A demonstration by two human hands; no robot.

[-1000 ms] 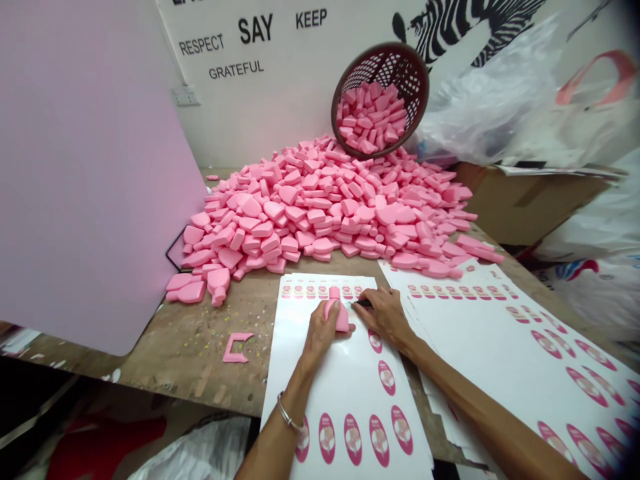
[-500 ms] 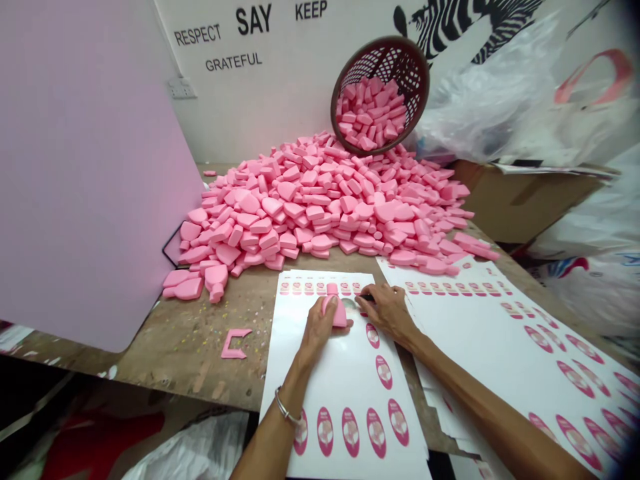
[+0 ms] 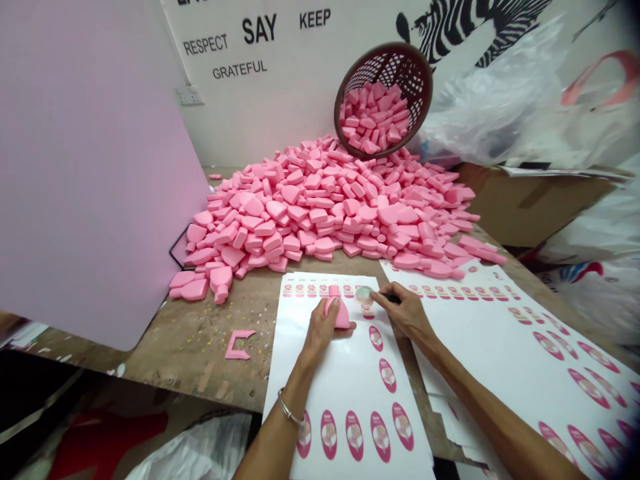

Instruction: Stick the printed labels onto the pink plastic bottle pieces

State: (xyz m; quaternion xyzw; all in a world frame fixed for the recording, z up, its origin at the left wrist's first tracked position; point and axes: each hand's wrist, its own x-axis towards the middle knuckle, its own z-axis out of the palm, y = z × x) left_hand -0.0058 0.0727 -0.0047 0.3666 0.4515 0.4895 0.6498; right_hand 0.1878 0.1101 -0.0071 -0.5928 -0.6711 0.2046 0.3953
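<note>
— Pink foam bottle shape [image 3: 339, 315]: where is it lying?
— It is lying flat on a white label sheet [image 3: 350, 393], under the left hand [image 3: 323, 330], with its neck pointing away from the person across the top row of small printed labels. Its face is looking matte, and its cut edges are thick.
— How is the left hand placed?
— It is cupping the shape, with its fingers [image 3: 334, 305] curled over and pressing it against the sheet. A metal bangle [image 3: 289, 410] is circling that wrist.
— And the right hand?
— The right hand [image 3: 405, 313] is pinching a dark-handled tool [image 3: 393, 299] between thumb and fingers. A small translucent disc [image 3: 365, 295] is showing just beyond its fingertips, beside the shape. The tool's tip is too hidden to make out.
— What is surrounding the hands?
— Pink oval labels are running in rows down the sheet toward the person, and a second stack of label sheets [image 3: 530, 360] is lying right of the right hand. Beyond both hands, a heap of matching foam shapes [image 3: 320, 207] is spreading over a scuffed wooden table [image 3: 180, 363], with a tilted brown plastic basket [image 3: 384, 100] of more shapes leaning at its top. Left of the left hand, a foam offcut [image 3: 239, 345] is lying on the table, and a pink board [image 3: 90, 167] is standing upright. A lettered wall [image 3: 250, 40] is rising behind the heap, with plastic bags [image 3: 490, 100] and a cardboard box [image 3: 535, 207] to the right.
</note>
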